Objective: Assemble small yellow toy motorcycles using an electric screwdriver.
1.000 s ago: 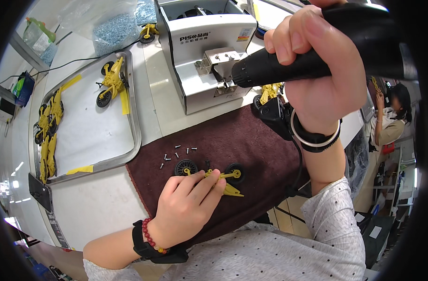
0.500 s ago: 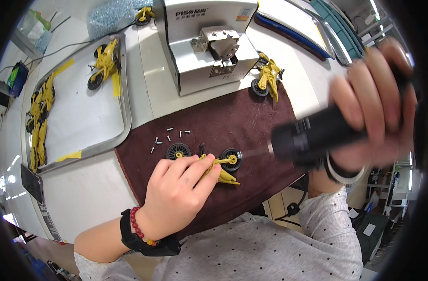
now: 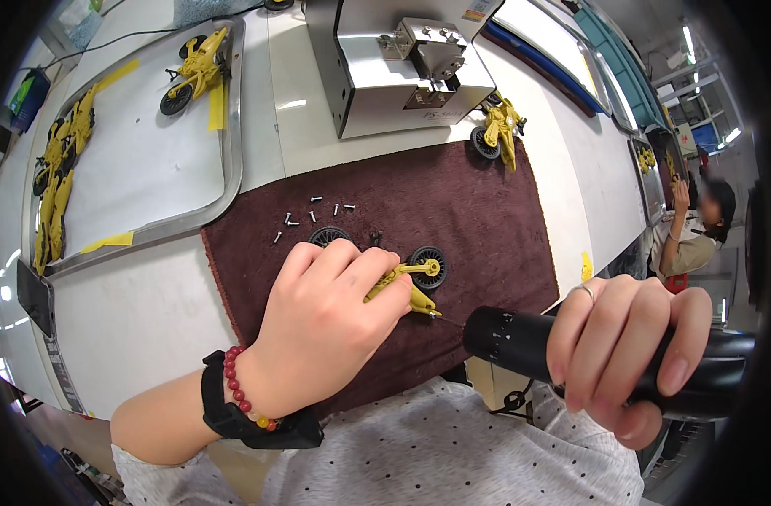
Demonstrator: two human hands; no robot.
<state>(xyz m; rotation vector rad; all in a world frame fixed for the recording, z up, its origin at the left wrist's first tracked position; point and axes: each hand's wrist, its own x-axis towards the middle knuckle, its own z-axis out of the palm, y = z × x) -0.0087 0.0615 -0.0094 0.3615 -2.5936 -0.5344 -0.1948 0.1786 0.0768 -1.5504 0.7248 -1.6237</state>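
Lowered since a second ago, the black screwdriver (image 3: pixel 520 344) sits in my tightly curled right hand (image 3: pixel 628 354), its bit (image 3: pixel 453 321) near the tail of the yellow toy motorbike (image 3: pixel 423 302). My left hand (image 3: pixel 326 316), fingers bent, holds that bike down on the brown cloth (image 3: pixel 486 219). Beyond lie screws (image 3: pixel 312 217), then a silver machine (image 3: pixel 377 110).

Bright, even indoor light, with strip lights (image 3: pixel 687 38) glowing at upper right, leaves a streak of glare on the white tabletop (image 3: pixel 297 143), while the left hand (image 3: pixel 330 320) looks crisp and straight edges bow toward blacked-out corners.
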